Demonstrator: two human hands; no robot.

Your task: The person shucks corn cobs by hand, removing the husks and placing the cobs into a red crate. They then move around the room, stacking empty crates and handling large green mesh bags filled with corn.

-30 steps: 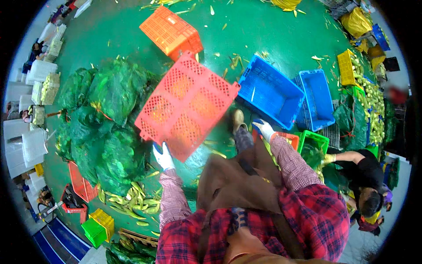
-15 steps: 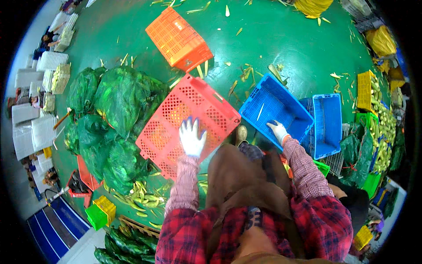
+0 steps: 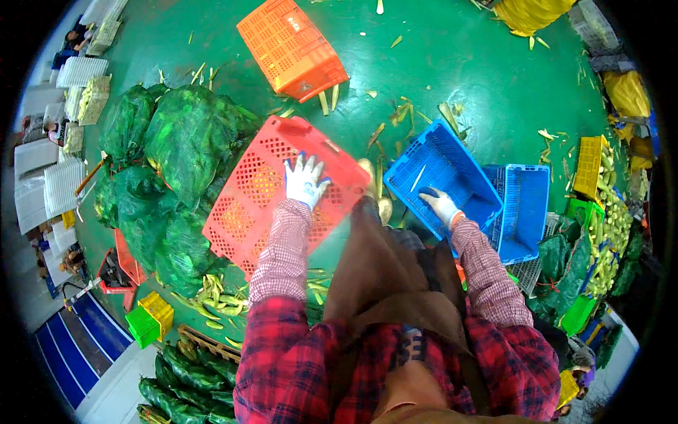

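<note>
My left hand (image 3: 305, 181), in a white glove with blue-tipped fingers, lies on a pinkish-red plastic crate (image 3: 272, 152) with perforated panels. Its fingers are spread flat over the surface. Yellow-orange shows through the crate's holes. To the right, my gloved right hand (image 3: 439, 205) reaches over the near side of a tilted blue crate (image 3: 472, 169). Its fingers are stretched out; whether they touch the crate wall is hard to tell. One pale strip (image 3: 418, 177) lies inside that crate. My shoes show between the two crates.
Bulging green net sacks (image 3: 194, 141) of leaves stand left. An orange crate (image 3: 293, 49) lies ahead on the green floor (image 3: 395, 63), among scattered husk pieces. Another blue crate (image 3: 524, 212) is at right, near a yellow crate (image 3: 587, 166) and piled pale cobs (image 3: 613, 212).
The red crate has shifted slightly left, away from the blue crate, with my left hand still on it. A shoe has come forward between them. My right hand stays over the blue crate.
</note>
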